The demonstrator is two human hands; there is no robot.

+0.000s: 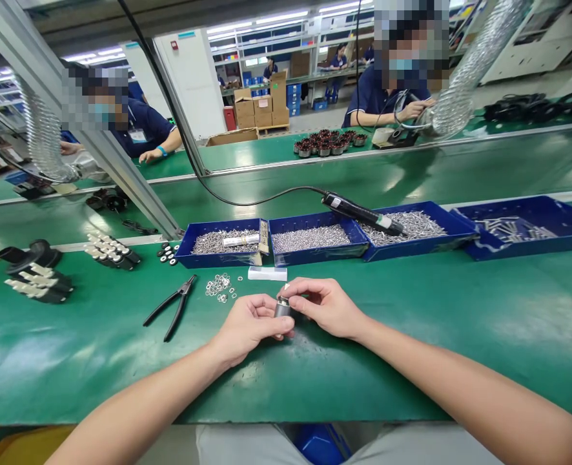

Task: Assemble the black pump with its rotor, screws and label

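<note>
My left hand (pixel 254 325) is wrapped round a small grey metal cylinder (pixel 283 307), held upright above the green bench. Thumb and fingers of my right hand (pixel 322 305) close at the cylinder's top end; whether they pinch a separate small part there is hidden. To the left of my hands lie loose metal rings (pixel 219 285) in a small heap. Black-handled pliers (pixel 172 307) rest further left, with their jaws pointing away from me. A white block (pixel 267 274) sits just beyond my fingers.
Blue bins of small metal parts (pixel 310 240) line the back of the bench (pixel 412 374). A corded black electric screwdriver (pixel 363 214) lies across two bins. Black parts with white tops (pixel 41 283) stand at the left. Two people work across the bench, near flexible ducts (pixel 474 71).
</note>
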